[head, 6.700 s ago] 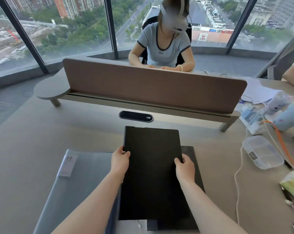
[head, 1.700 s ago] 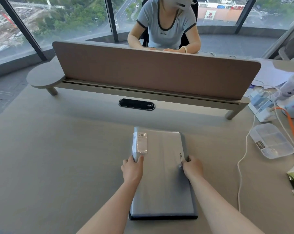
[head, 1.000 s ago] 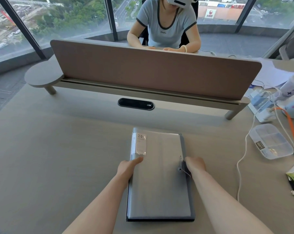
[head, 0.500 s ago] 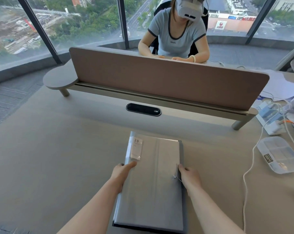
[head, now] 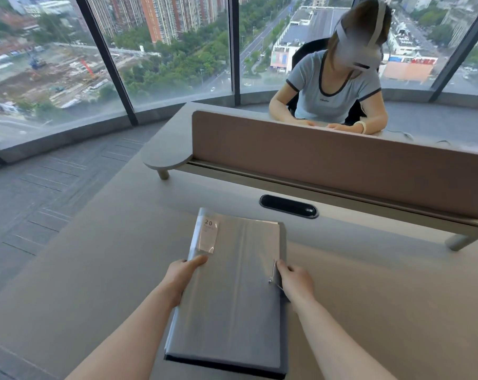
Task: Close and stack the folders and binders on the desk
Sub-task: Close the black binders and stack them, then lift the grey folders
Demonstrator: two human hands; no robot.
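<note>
A closed grey translucent folder (head: pixel 232 292) with a white "20" label lies on top of a black binder (head: pixel 227 369), whose edge shows along the near and right sides. The stack rests on the beige desk (head: pixel 369 283). My left hand (head: pixel 184 275) grips the stack's left edge, thumb on the grey cover. Gripping the right edge beside a small metal clasp (head: pixel 272 272) is my right hand (head: pixel 295 279).
A brown divider screen (head: pixel 342 165) on a raised shelf crosses the desk behind the stack, with a black cable port (head: pixel 288 209) in front of it. A person with a headset sits beyond it. The desk's left edge drops to grey floor (head: pixel 40 193).
The view has swung left, so the stack sits more to the right of the desk edge. Both hands keep their hold on the stack's sides. Earlier the black binder was on top.
</note>
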